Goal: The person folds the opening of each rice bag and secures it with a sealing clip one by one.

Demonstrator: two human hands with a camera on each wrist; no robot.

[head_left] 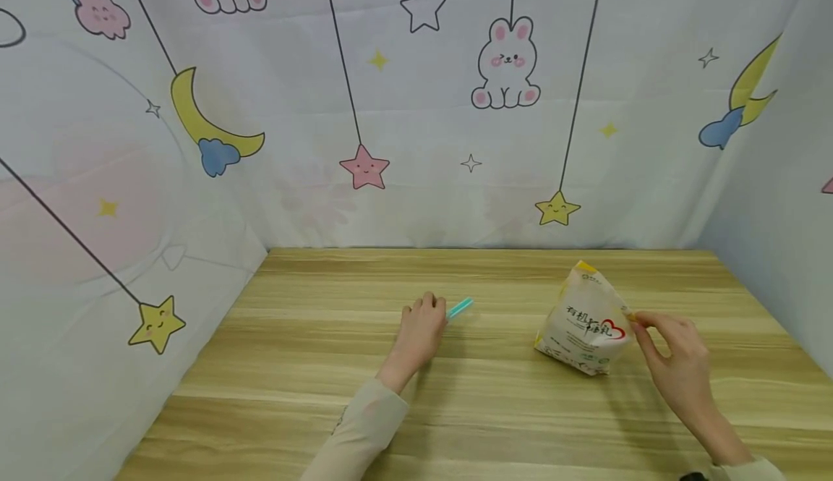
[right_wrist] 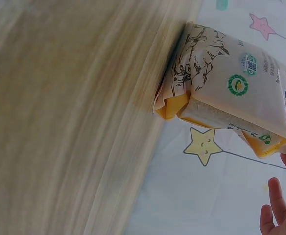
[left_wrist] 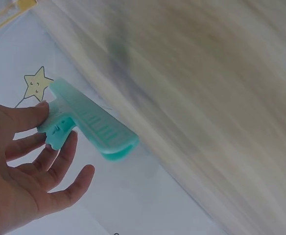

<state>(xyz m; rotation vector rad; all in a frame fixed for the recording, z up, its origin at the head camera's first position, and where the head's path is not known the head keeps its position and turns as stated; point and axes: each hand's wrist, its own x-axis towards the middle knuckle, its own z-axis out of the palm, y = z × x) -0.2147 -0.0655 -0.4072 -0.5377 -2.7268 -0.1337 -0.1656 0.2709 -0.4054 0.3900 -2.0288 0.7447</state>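
Note:
A teal bag clip (left_wrist: 94, 117) is pinched by its handles between the thumb and fingers of my left hand (left_wrist: 40, 171). In the head view only one end of the clip (head_left: 460, 308) shows beside the left hand (head_left: 424, 325), left of the bag. My right hand (head_left: 680, 358) pinches the upper right edge of a cream paper bag (head_left: 582, 322) with yellow trim, dark lettering and a red heart. The bag leans to one side, its lower end at the table. In the right wrist view the bag's folded bottom (right_wrist: 177, 98) shows, with fingertips (right_wrist: 276, 193) at its far end.
A wood-grain table (head_left: 312, 365) spreads under both hands. White cloth (head_left: 423, 119) printed with stars, moons and rabbits hangs behind the table and along its sides.

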